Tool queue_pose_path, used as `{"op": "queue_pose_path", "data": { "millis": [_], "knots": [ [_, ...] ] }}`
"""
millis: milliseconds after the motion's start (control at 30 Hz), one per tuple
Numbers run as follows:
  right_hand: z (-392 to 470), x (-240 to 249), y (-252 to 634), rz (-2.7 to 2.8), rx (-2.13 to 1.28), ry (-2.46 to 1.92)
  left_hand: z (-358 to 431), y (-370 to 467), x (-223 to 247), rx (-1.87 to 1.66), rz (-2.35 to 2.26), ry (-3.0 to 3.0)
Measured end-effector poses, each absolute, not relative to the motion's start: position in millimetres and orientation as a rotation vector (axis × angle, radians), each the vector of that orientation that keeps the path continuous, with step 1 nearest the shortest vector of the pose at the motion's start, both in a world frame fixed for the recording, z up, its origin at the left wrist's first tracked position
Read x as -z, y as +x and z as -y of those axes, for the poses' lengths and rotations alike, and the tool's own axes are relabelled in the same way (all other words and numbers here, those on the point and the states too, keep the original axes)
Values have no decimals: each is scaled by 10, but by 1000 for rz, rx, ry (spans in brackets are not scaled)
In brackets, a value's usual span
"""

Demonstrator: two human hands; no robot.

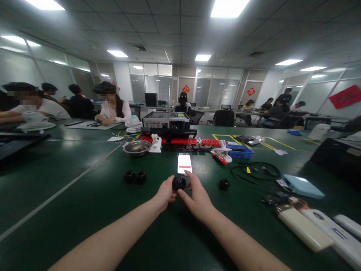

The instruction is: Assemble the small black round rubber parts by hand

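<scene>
My left hand [166,192] is closed on a round black part [179,183] above the green table [141,233]. Just right of that part, my right hand [197,197] has its thumb and fingers apart, the fingertips close to the part's right side. Beyond my hands lies a phone [184,164] with a bright white screen. Two similar black parts [135,177] sit side by side to the left, and a single black part [224,184] rests to the right.
A metal bowl [137,148], white stand [155,143], red-handled tool [220,158] and blue tray [240,151] are farther back. Black cables [255,171], a light-blue box [304,186] and a cream power bank [304,227] lie right. A person [111,105] sits across at the left.
</scene>
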State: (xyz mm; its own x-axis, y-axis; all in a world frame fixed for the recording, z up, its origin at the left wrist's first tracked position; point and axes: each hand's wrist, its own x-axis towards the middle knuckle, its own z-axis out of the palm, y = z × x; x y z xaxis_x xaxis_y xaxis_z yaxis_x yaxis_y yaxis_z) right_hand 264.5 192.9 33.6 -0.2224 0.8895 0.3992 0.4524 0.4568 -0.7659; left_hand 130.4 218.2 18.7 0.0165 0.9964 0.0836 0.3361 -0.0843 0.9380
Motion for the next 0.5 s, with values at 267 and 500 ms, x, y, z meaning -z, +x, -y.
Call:
{"op": "queue_pose_path", "data": {
  "millis": [267,500],
  "knots": [
    [-2022,-273,2722,1040,-2036,-1160,-2028,1211,-311,-981,-1314,2418],
    [-1996,-183,2665,1471,-1348,-1083,-2000,1253,-326,-1127,-1296,1928]
  ]
}}
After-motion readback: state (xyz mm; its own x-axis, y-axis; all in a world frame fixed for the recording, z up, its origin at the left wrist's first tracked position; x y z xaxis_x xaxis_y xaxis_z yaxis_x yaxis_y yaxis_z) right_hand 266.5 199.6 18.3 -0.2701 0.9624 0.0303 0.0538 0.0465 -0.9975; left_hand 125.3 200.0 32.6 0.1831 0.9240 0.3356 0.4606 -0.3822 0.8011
